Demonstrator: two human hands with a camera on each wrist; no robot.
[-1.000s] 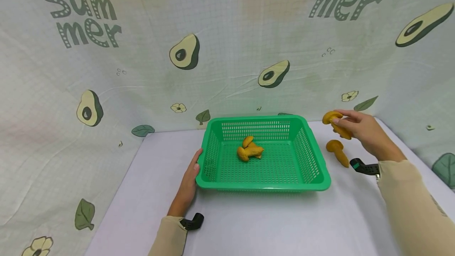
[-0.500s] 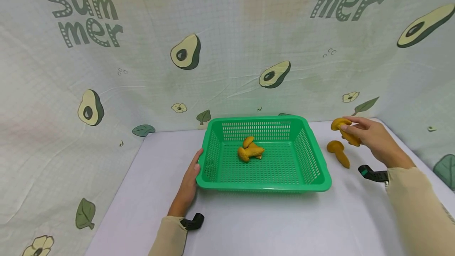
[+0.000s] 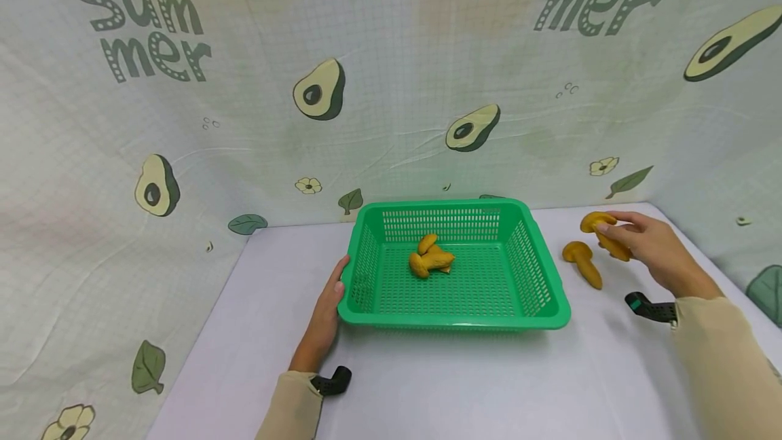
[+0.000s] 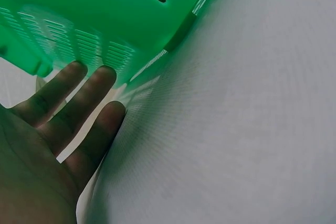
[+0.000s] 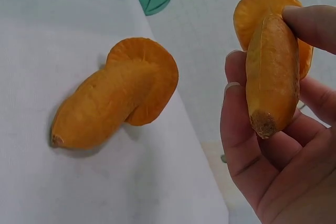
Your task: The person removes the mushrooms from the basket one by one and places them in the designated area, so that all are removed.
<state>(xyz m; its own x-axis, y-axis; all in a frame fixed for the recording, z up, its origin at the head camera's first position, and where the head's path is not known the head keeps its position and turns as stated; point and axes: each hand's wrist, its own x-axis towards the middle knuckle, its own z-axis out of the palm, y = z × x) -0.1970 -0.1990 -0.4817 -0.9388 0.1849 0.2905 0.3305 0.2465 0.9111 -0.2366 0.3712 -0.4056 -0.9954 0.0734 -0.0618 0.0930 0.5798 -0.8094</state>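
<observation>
A green plastic basket (image 3: 550, 318) stands on the white table and holds several orange-yellow mushrooms (image 3: 430, 258). My left hand (image 3: 324, 318) rests with straight fingers (image 4: 84, 103) against the basket's left wall (image 4: 105, 30). My right hand (image 3: 647, 250) is to the right of the basket and grips an orange mushroom (image 3: 601, 231) by its stem (image 5: 270, 77) between thumb and fingers. A second mushroom (image 3: 583, 262) lies on the table just left of that hand, its cap (image 5: 149, 77) towards the backdrop.
A cloth backdrop (image 3: 391, 87) printed with avocados and "Summer" rises behind and along both sides of the table. Bare white tabletop (image 3: 427, 386) stretches in front of the basket. Black wrist-camera mounts (image 3: 330, 382) sit at both sleeves.
My right hand has moved right and down with the mushroom, away from the basket and closer to the table. The left hand and the basket have stayed put.
</observation>
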